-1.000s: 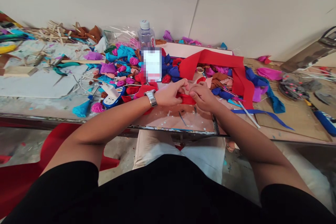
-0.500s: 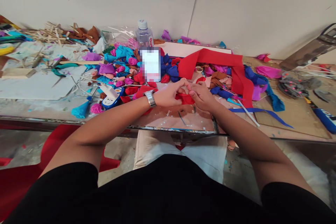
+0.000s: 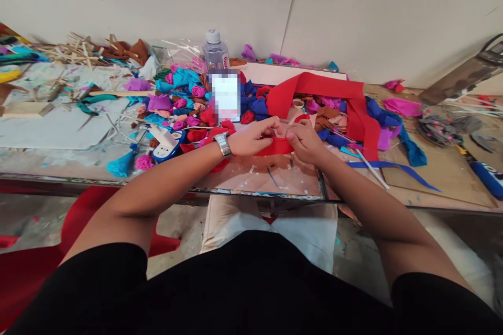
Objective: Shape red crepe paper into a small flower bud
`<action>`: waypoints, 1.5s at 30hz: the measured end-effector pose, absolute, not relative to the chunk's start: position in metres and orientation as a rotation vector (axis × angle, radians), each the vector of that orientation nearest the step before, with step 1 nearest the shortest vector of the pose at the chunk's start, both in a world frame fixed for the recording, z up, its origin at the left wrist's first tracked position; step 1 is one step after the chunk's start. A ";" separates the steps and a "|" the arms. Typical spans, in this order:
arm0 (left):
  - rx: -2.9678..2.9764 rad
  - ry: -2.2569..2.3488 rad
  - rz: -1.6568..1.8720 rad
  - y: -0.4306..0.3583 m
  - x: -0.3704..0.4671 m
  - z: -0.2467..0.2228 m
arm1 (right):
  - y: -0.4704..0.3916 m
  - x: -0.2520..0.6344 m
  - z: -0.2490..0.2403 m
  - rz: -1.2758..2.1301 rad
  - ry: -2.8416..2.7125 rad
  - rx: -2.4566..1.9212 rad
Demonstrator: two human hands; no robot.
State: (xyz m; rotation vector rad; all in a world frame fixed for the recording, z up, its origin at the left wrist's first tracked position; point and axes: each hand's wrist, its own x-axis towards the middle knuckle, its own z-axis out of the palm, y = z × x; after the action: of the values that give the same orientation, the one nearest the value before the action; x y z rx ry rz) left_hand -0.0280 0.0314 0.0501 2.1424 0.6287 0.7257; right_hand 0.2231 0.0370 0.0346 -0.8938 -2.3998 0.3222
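A short red crepe paper strip stretches between my two hands, just above the table's front edge. My left hand, with a metal watch at the wrist, has its thumb and fingers curled in on the strip's left end. My right hand pinches the right end between thumb and bent fingers. Behind the hands lies a long, folded red crepe paper band. Rolled paper flowers, among them a pink one, are heaped to the left.
A plastic bottle stands behind a lit phone. Left of my hands is a blue and white power socket. Pliers and wooden sticks lie further left. Cardboard and a dark bottle are at the right.
My hands have moved slightly apart from touching fingertips. More of the red strip now shows, drawn out between them.
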 end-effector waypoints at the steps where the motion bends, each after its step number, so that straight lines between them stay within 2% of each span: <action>1: 2.143 0.651 0.722 0.032 -0.028 0.050 | 0.036 0.223 0.036 0.305 -2.403 -0.881; 18: 2.422 0.832 0.633 0.035 -0.029 0.052 | 0.026 0.218 0.048 0.163 -2.446 -0.795; 36: 2.284 0.912 0.717 0.033 -0.028 0.055 | 0.026 0.216 0.041 0.076 -2.368 -0.834; 45: 2.294 0.990 0.653 0.035 -0.029 0.050 | 0.025 0.214 0.039 -0.031 -2.310 -0.878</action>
State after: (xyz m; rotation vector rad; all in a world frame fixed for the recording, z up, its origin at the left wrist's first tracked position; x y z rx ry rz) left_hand -0.0287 0.0348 0.0497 2.2943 0.9895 0.6534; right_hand 0.2143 0.0251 0.0394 -0.8778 -2.3105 -0.0309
